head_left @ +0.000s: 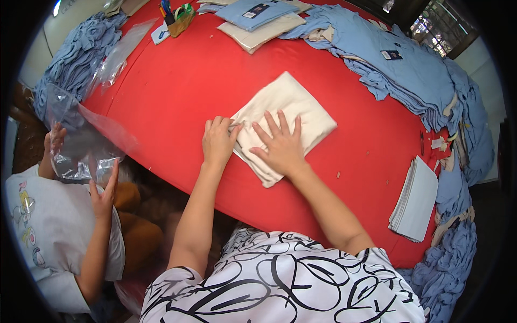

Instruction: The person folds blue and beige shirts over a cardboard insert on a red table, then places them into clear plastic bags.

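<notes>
A cream folded garment [293, 99] lies at a slant on the red table cover [177, 86], in front of me. My right hand [283, 145] rests flat on it, fingers spread. At the garment's left corner, my left hand [218, 141] has its fingers bent, with the thumb and fingertips closed on the edge of the cloth. What sits under the left fingertips is partly hidden.
Blue garments [398, 64] are piled along the far right edge. A stack of white sheets [416, 200] lies at the right. Folded packs [258, 21] and a pen holder [177, 19] stand at the back. At the left a person holds a clear plastic bag [86, 145].
</notes>
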{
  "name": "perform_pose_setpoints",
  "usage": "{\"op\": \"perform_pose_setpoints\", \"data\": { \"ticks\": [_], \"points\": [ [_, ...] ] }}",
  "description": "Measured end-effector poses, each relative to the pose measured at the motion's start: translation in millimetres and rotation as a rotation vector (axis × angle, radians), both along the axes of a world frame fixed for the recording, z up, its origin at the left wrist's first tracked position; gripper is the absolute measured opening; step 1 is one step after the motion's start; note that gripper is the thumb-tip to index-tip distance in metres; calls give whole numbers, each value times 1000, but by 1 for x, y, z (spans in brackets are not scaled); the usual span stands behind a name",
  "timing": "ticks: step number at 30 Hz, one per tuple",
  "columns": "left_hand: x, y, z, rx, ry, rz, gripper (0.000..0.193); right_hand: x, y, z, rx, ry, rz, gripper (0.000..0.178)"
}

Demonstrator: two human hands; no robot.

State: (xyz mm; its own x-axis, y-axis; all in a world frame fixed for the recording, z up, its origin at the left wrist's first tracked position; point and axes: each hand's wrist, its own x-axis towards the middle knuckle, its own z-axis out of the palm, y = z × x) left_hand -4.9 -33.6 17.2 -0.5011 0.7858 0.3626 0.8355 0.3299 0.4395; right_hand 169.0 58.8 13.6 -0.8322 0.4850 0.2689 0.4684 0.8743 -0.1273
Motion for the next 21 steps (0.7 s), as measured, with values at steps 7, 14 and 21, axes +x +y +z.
{"op": "perform_pose_setpoints", "data": {
  "ticks": [7,14,21],
  "points": [
    [44,-39,5,3,-173,-56,17,69,21,27,-174,184,-257,45],
    [24,-41,-1,-31,-649,-205,19,118,-40,-6,-1190,699,-736,41],
    [14,-42,0,-61,-571,-221,27,99,-51,8,-789,431,-719,35]
  ]
}}
